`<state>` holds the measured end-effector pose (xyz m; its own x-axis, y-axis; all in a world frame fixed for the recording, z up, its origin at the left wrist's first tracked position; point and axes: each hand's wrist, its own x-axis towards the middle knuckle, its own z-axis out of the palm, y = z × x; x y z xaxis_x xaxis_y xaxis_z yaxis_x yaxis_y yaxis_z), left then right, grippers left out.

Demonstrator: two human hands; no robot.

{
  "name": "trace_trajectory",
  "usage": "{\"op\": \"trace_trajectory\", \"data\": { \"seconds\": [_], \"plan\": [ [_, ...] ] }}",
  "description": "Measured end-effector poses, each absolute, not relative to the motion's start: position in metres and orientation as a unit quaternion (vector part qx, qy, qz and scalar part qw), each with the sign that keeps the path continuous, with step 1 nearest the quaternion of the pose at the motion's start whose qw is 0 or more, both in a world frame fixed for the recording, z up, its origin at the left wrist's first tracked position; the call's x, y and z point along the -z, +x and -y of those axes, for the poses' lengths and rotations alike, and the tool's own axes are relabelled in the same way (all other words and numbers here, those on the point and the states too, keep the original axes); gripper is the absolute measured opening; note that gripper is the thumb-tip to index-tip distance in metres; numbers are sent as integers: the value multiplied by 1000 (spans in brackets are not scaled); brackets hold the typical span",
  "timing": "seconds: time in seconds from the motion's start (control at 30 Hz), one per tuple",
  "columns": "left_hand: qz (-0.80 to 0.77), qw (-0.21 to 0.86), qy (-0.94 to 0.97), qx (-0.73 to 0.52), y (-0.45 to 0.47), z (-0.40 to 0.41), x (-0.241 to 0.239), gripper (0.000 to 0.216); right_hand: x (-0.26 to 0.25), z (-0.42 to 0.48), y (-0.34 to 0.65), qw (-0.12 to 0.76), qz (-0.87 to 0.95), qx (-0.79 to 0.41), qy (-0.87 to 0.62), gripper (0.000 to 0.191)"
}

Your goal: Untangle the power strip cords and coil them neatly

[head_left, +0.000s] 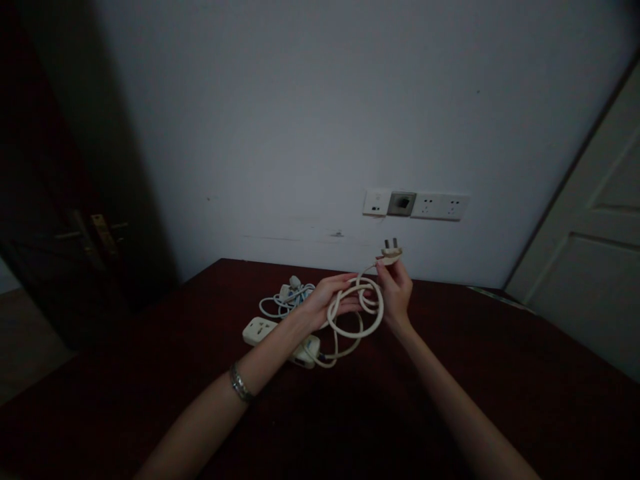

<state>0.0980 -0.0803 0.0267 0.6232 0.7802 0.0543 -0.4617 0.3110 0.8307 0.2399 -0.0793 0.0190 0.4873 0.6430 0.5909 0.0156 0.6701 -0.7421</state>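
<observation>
Dim room, dark red table (350, 413) standing against a pale wall (280, 133). Your right hand (396, 293) is pinching the plug (393, 253), prongs pointing up, above the table's back edge. Your left hand (327, 300) is holding the looped white cord (356, 335) with fingers stretched out; how firmly, cannot tell. A silvery bracelet (241, 383) is circling your left wrist. Under that forearm, the power strip (257, 330) is lying on the table, partly hidden. Just behind it, a tangled pale cable (267, 310) is resting. Wall sockets (440, 207) are sitting beyond your right hand. Farther out, a dark door (45, 167) is standing left, a whitish panel (610, 167) right.
</observation>
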Motion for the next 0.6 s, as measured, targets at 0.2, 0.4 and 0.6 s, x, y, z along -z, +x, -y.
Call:
{"op": "trace_trajectory", "data": {
  "seconds": [0.2,0.4,0.6],
  "plan": [
    [-227,740,459,-436,98,85,-33,32,-30,76,249,736,471,-266,-407,31],
    [-298,622,538,-485,110,84,-24,31,-55,96,246,686,474,-390,-392,30],
    [-261,552,616,-497,116,84,-16,28,-59,105,238,688,430,-488,-324,25]
  ]
}}
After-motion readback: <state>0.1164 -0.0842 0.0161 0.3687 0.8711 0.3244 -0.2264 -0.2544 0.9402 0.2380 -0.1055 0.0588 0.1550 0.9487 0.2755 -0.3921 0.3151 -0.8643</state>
